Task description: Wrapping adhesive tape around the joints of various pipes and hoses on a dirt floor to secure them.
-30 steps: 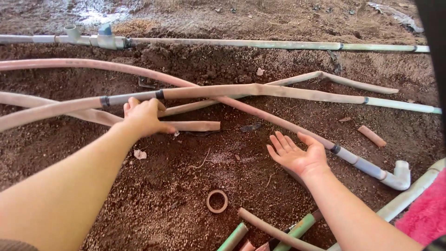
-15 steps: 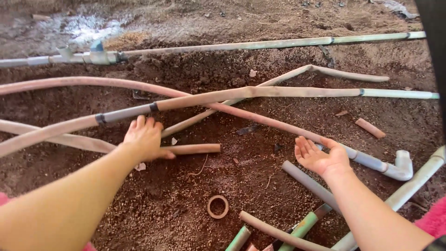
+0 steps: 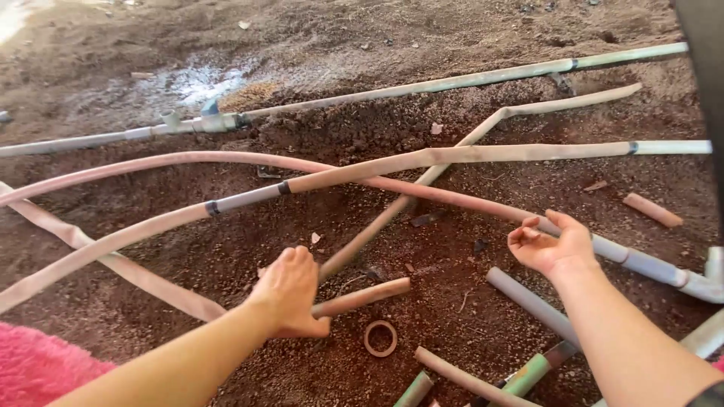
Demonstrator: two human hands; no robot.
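Left hand [image 3: 290,298] laid on short dusty pipe piece [image 3: 362,296] on the dug soil [image 3: 467,45], apparently not yet clasped; right hand [image 3: 549,245] open, empty, just above long pipe [image 3: 452,197]. Firm grasp needed before lifting.

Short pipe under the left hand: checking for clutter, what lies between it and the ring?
Only bare soil, in the head view. The short pipe by the left hand lies just above the ring.

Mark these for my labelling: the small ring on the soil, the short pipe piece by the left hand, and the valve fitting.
small ring [image 3: 380,338], head view, its rim.
short pipe piece [image 3: 369,295], head view, mid-length.
valve fitting [image 3: 210,118], head view, its body.
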